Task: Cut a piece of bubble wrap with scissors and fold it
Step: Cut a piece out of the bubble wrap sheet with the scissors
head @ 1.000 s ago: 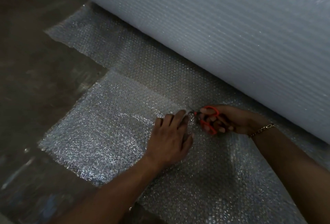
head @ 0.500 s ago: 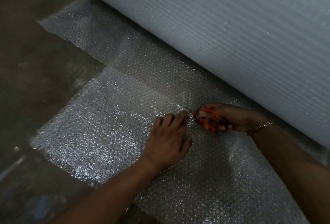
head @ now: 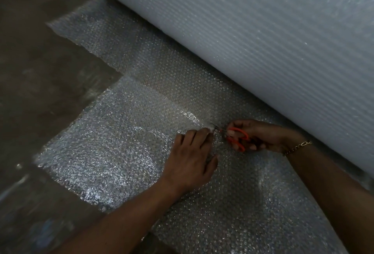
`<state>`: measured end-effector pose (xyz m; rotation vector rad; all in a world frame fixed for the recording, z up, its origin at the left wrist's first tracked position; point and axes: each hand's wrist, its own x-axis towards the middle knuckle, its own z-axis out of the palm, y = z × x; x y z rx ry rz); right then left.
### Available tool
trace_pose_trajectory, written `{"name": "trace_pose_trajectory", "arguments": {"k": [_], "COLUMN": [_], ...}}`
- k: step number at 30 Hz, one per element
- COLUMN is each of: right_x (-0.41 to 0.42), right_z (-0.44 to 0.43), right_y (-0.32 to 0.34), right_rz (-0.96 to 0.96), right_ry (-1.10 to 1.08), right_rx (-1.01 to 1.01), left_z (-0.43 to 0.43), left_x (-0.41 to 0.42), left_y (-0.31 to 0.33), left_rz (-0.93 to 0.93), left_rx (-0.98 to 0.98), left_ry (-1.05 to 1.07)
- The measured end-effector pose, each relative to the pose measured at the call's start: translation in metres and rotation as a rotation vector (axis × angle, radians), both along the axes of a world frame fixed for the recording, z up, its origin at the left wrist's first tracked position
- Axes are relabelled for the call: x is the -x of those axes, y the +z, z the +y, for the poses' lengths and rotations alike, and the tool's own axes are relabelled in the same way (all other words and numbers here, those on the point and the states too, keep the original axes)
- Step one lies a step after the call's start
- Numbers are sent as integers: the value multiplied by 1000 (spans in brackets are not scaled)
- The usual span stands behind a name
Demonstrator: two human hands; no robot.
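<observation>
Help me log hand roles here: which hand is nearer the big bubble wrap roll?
Right. The right hand, holding the orange scissors, works just below the roll; the left hand presses the flat sheet farther out.

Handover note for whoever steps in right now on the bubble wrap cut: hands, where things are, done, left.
Right hand: closed on the orange-handled scissors, blades pointing left into the sheet.
Left hand: flat on the bubble wrap sheet, fingertips beside the blades, holding it down.
The sheet lies on the floor, unrolled from the big roll behind it.
Done: nothing certain; how far the cut has run cannot be told from this view.
Left: finish the cut to free a piece, put the scissors down, fold the piece.
</observation>
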<state>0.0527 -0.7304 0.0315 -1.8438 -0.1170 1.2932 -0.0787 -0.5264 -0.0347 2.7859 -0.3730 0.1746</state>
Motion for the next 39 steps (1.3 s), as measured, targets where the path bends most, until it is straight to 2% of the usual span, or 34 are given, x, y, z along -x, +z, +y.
{"name": "trace_pose_trajectory", "arguments": {"k": [39], "right_x": [-13], "right_z": [16], "right_y": [4], "right_rz": [-49], "right_ry": [106], "right_rx": [82], "left_z": [2], "left_x": [0], "left_y": [-3], "left_rz": [-26], "left_rx": [65], "left_ry": [10]}}
